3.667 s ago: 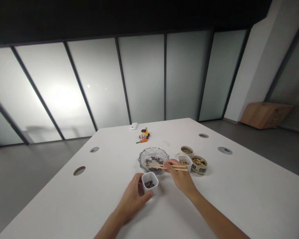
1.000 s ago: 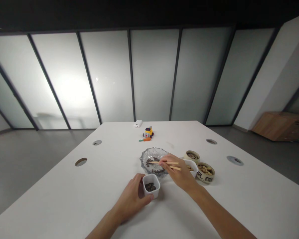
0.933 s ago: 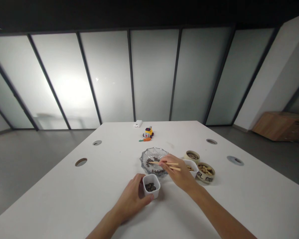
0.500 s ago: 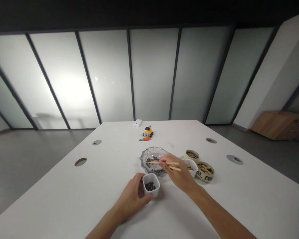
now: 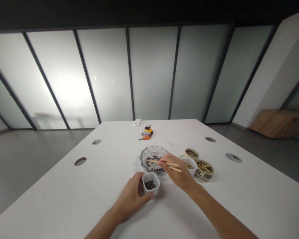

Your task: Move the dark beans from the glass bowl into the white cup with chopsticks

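Observation:
My left hand [image 5: 132,196] is wrapped round the left side of a small white square cup [image 5: 154,192], which has dark seeds [image 5: 149,185] in it. A pair of wooden chopsticks [image 5: 173,164] is gripped in my right hand [image 5: 179,172]. Their tips reach into a clear glass bowl [image 5: 142,163] with a scalloped rim, where more dark seeds lie scattered. Whether the tips pinch a seed is too small to tell. Partly behind my right hand stands a second white cup [image 5: 193,170] with peanut-like pieces inside.
Right of my right hand are two cream round bowls, one with peanuts [image 5: 204,167] and one with flat dark seeds [image 5: 191,153]. Farther back on the white table lie a toy carrot [image 5: 146,138], a yellow toy vehicle [image 5: 148,131] and a white device [image 5: 137,122]. Round holes [image 5: 80,161] pierce the tabletop.
The chopstick tips have shifted very slightly to the left inside the glass bowl. My left hand and the cup it holds have stayed in place.

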Demonstrator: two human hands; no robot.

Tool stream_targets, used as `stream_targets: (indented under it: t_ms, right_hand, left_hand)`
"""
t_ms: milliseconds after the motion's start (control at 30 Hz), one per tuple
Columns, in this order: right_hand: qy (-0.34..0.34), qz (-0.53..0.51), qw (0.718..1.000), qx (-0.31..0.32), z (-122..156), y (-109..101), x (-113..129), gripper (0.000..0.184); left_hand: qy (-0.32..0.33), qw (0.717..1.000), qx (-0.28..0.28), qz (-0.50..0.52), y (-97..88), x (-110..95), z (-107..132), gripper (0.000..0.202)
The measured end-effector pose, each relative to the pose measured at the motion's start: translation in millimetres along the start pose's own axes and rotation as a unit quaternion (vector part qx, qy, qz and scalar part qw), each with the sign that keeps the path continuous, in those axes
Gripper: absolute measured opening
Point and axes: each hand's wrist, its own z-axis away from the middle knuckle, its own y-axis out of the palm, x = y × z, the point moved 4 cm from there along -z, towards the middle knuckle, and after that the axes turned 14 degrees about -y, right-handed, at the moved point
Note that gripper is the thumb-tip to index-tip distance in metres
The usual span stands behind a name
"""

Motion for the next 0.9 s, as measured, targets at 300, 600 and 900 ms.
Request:
stream_targets:
  t_ms: [300, 600, 900]
  right_hand:
    - [0.005, -0.041, 0.999, 0.009, 5, 5, -5, 0.035]
    - [-0.01, -0.026, 1.0, 0.014, 3, 3, -4, 0.033]
    - [0.043, -0.019, 0.999, -0.017, -7, -16, -4, 0.038]
  left_hand:
    - [0.0, 1.0, -0.007, -0.01, 0.6, 1, 0, 0.038]
    - [0.007, 1.0, -0.006, -0.003, -0.1, 0, 1, 0.037]
    - [0.002, 1.0, -0.005, -0.001, -0.5, -2, 1, 0.039]
